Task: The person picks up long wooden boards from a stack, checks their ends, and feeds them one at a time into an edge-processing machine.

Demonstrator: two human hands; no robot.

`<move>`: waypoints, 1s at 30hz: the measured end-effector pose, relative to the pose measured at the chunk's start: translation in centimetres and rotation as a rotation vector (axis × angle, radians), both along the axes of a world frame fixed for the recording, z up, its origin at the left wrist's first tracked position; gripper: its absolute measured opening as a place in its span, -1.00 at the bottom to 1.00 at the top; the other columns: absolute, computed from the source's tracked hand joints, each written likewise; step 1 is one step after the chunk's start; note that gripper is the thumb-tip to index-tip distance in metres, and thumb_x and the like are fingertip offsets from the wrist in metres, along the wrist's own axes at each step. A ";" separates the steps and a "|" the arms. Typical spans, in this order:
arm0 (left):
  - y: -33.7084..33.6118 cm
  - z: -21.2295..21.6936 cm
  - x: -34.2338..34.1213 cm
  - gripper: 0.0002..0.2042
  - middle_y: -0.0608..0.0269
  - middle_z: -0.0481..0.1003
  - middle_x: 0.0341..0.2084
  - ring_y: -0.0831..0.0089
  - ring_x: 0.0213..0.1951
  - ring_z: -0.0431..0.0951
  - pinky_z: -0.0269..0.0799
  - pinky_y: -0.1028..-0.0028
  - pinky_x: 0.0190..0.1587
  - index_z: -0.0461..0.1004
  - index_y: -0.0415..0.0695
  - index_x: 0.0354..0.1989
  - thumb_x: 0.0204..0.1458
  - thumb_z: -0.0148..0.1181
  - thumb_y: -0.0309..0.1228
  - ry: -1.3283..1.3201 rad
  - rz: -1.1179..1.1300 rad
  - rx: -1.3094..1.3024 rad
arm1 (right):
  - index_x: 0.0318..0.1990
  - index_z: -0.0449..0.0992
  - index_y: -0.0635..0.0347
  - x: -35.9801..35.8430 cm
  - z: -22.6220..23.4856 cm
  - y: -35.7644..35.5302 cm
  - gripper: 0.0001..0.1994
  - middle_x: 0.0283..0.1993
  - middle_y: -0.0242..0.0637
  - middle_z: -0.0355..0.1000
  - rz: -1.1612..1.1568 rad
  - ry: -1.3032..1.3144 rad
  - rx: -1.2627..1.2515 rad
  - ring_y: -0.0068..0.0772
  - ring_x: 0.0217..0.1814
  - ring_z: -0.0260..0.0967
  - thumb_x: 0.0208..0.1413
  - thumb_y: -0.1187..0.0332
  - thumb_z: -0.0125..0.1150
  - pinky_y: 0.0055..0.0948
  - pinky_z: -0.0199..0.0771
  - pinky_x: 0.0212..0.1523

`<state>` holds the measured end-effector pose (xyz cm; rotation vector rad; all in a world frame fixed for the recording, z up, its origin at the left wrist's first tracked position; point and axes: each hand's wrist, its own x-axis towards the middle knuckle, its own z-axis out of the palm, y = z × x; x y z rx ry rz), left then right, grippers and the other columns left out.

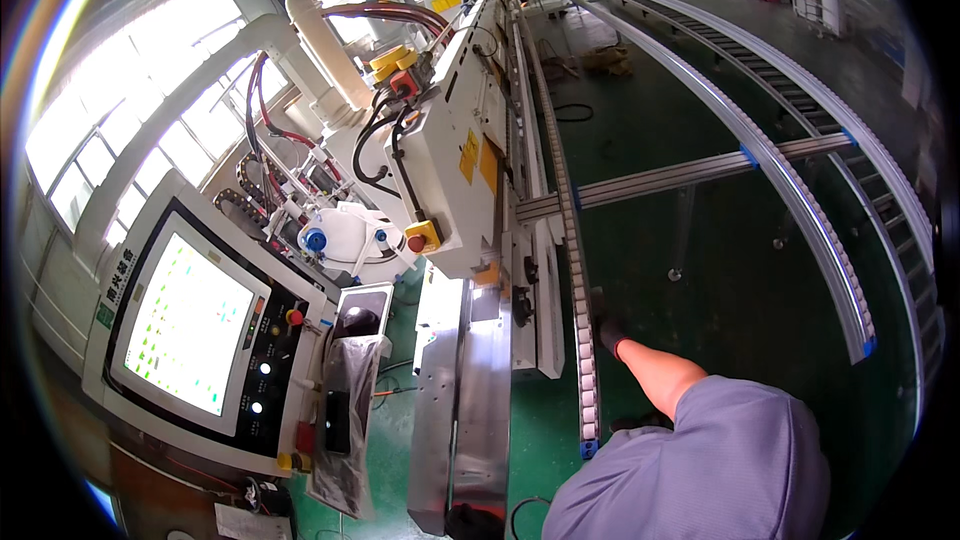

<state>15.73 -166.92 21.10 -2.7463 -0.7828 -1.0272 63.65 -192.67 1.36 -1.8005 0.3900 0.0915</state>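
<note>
Two hands show: the dark-gloved right hand [610,332], right of lower centre, just beside one narrow roller rail [583,350]; and what appears to be the left hand [472,522], cut off at the bottom edge by one metal beam [483,390]. I cannot tell whether either is spread, closed or holding anything. Two more long rails [800,198] curve through the right side, with one crossbar [690,175] left of them. One lit screen [188,325] and two glowing buttons [264,368] fill the lower left.
</note>
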 end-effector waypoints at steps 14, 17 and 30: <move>-1.0 1.4 2.7 -0.82 -0.01 0.56 -0.27 0.00 -0.16 0.49 0.39 0.15 -0.03 0.59 -0.20 -0.29 0.03 0.14 -0.38 -0.012 0.084 -0.430 | -0.02 0.55 0.23 0.8 4.8 -4.4 -0.50 0.03 0.12 0.47 -0.161 -0.010 -0.274 0.13 0.11 0.40 0.32 0.02 -0.23 -0.10 0.42 -0.01; -0.1 0.3 1.2 -0.80 -0.01 0.56 -0.26 0.01 -0.16 0.49 0.37 0.16 -0.02 0.60 -0.19 -0.28 0.04 0.13 -0.34 -0.056 0.154 -0.454 | -0.01 0.54 0.26 0.1 9.0 -3.0 -0.46 0.03 0.13 0.47 0.009 0.103 -0.202 0.13 0.13 0.38 0.32 -0.01 -0.25 -0.10 0.41 0.01; -0.7 0.1 3.1 -0.78 0.03 0.56 -0.24 0.02 -0.13 0.48 0.34 0.15 0.00 0.59 -0.16 -0.27 0.04 0.11 -0.31 -0.065 -0.021 -0.397 | -0.01 0.53 0.19 6.2 -2.6 -7.8 -0.57 -0.01 0.11 0.47 0.354 -0.007 -0.778 0.16 0.05 0.42 0.31 0.11 -0.21 -0.06 0.44 -0.01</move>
